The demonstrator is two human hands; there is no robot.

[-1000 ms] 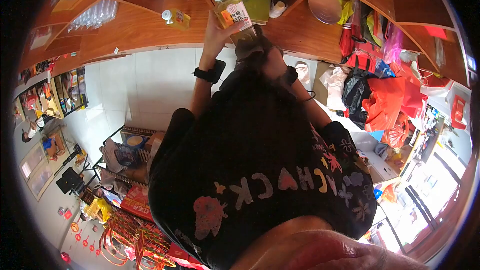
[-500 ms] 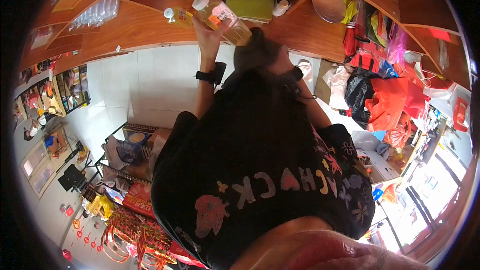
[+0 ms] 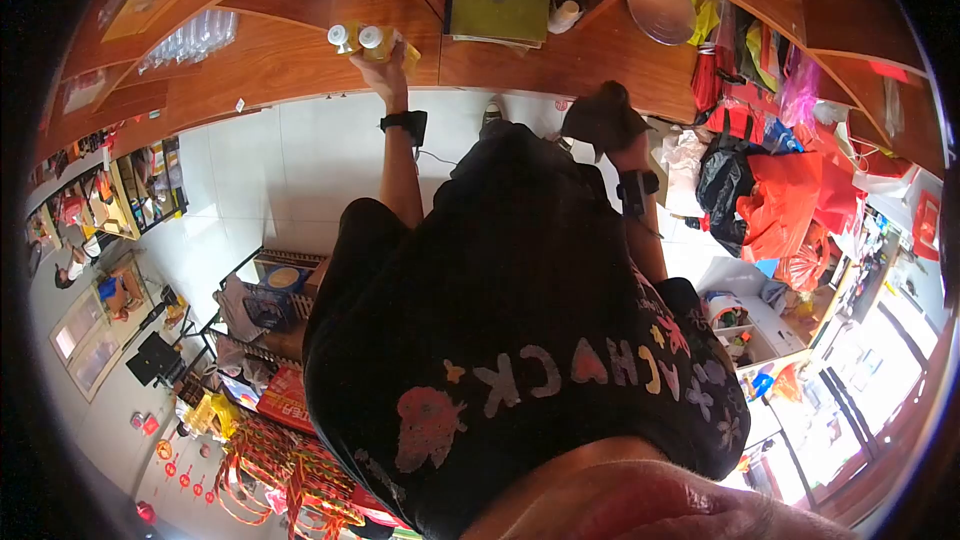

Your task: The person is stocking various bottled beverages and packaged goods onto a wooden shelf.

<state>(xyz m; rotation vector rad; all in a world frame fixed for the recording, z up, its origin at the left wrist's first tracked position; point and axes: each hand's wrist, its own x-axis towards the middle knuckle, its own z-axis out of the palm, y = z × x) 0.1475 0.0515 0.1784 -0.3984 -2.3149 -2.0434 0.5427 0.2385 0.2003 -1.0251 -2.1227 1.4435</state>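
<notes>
Bottle of yellow drink [image 3: 392,46], grasped by your left hand [image 3: 387,75] on far shelf [image 3: 270,55]: keep it upright, clear of neighbouring bottle [image 3: 340,37]. Right hand [image 3: 622,143] clenches dark cloth [image 3: 600,112].

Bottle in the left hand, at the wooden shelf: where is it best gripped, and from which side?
Grip the bottle round its yellow body below the white cap, as the left hand does, coming from the side away from the second bottle, which sits close beside it. The right hand holds a dark cloth.
</notes>
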